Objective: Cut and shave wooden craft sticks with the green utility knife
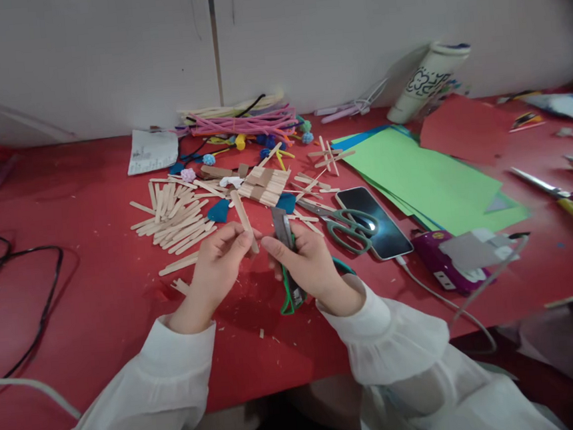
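Observation:
Between the thumb and fingers of my left hand (223, 257) is a wooden craft stick (243, 220), tilted with its far end up. My right hand (308, 260) is closed around what looks like a utility knife (282, 229), with a grey upper end and a green and black body partly hidden by the fingers. The two hands are close together, the stick and knife apart. Beyond them lies a flat panel of craft sticks (265, 186) glued side by side. Left of it, loose craft sticks (179, 214) spread in a pile.
Green-handled scissors (352, 229) overlap a phone (375, 224) on the right. Behind are green paper sheets (428, 176), a tumbler (428, 82) and pink pipe cleaners (243, 121). A purple power adapter (446, 264) has cables attached. Black cable (48, 303) lies left on the red table (260, 371).

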Tool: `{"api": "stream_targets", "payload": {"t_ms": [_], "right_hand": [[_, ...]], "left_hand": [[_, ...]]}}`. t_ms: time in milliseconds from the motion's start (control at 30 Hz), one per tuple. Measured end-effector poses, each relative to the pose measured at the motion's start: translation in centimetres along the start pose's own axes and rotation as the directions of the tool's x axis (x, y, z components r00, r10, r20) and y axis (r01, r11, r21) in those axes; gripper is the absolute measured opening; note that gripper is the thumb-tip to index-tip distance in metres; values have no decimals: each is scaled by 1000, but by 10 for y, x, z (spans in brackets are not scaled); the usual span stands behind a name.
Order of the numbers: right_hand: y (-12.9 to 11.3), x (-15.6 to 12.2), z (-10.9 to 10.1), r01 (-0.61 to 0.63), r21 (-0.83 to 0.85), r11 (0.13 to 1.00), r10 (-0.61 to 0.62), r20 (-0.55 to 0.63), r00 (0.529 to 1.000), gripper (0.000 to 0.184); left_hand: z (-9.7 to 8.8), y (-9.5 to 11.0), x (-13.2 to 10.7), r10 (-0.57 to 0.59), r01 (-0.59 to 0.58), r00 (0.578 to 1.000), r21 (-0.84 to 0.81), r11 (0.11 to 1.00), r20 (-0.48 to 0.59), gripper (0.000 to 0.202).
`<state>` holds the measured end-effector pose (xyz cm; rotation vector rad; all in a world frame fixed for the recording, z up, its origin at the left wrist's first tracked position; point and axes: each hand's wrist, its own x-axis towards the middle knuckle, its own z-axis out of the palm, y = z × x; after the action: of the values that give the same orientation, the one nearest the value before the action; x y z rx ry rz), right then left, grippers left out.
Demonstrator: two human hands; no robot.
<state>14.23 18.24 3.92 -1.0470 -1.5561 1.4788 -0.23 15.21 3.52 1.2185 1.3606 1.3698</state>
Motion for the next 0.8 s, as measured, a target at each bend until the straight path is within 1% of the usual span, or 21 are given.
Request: {"api": "stream_targets", "payload": {"t_ms": [100,167,233,333,400,467,533,600,667,733,800], "right_hand": [[-2,-1,-2,96,-162,982,-114,-103,988,17],[-1,0,-2,134,-266,955,-171,-122,978,15],[1,2,-3,149,-349,925,-200,-115,973,14],[4,5,-3,130,-421,898,-197,-118,973,13],[5,6,-3,113,-434,894,-183,-125,975,13],[4,7,-3,112,-440,891,-185,-126,975,13],[4,7,-3,117,-456,882,-192,-123,974,13],[4,7,-2,124,-479,869,-203,-118,972,13],[3,8,-1,134,-500,855,-218,-113,969,14],[4,8,-1,140,-522,842,-230,-112,967,16],[4,9,-1,136,-536,833,-229,-110,967,19]], "left_hand": [[1,3,-2,23,-27,1000,223,974,20,22],[3,3,-4,69,-86,996,370,925,60,23],[5,3,-5,122,-148,989,471,870,85,21],[7,1,-7,163,-184,983,528,829,86,18],[8,0,-8,185,-202,979,558,805,88,20],[9,-2,-8,231,-238,969,603,761,91,20],[10,-3,-9,289,-277,953,662,697,95,20],[11,-4,-9,322,-294,941,729,618,107,21],[13,-4,-10,311,-285,942,798,532,129,23],[14,-4,-12,275,-261,950,855,449,146,25],[16,-4,-13,247,-247,956,886,392,158,27]]}}
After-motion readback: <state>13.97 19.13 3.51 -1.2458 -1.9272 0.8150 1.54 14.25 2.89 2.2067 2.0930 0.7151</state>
